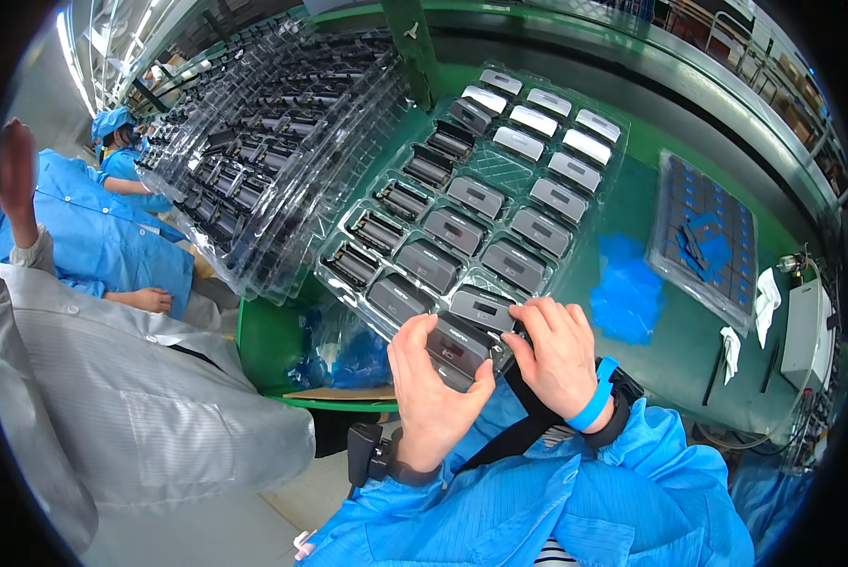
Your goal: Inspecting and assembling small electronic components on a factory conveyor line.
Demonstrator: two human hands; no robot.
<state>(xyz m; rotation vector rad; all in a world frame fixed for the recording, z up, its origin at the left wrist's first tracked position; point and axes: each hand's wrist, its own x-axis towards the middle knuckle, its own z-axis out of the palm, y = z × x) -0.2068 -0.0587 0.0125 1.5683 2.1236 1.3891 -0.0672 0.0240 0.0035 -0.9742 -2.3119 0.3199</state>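
My left hand (pixel 435 392) grips a dark grey rectangular device (pixel 457 348) between thumb and fingers, over the near edge of the clear plastic tray. At the device's right end is my right hand (pixel 556 357), thumb and index finger drawn together; what lies between them is too small to tell. The clear tray (pixel 499 168) holds rows of similar devices: several grey-faced ones (pixel 516 263), white-faced ones (pixel 518 143) toward the far end, and open black housings (pixel 379 231) along the left side. A blue band (pixel 594 402) circles my right wrist.
Stacked clear trays of black parts (pixel 254 156) stand at the left. Right of my tray lie blue film pieces (pixel 627 298), a tray of dark pads (pixel 702 231), white cloths (pixel 729 354) and a white box (pixel 806 331). A person in grey (pixel 159 406) stands close at the left, beside a green bin (pixel 263 345).
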